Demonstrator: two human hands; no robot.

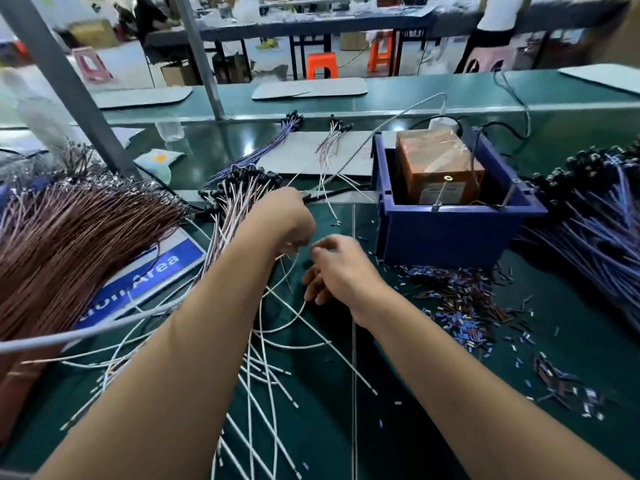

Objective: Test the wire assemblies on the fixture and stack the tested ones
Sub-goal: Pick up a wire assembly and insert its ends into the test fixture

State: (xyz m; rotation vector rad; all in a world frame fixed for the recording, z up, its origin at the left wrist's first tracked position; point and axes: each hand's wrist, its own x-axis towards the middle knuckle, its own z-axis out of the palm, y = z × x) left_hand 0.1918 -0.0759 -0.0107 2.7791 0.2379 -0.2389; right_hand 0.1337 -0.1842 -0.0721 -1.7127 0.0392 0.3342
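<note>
1. The left hand point(280, 216) is curling its fingers around thin white wires point(266, 341) that are trailing below it.
2. The right hand point(341, 271), just beside it, is pinching one of those wires.
3. The blue bin point(450, 233) holding the orange fixture point(440, 168) is sitting beyond the right hand.

Blue bin point(446, 233) smooth plastic; mat point(346, 427) matt green, maybe rubber.

Both bare forearms reach forward — left hand point(281, 216) fingers curled shut, right hand point(341, 268) fingers loosely bent.
</note>
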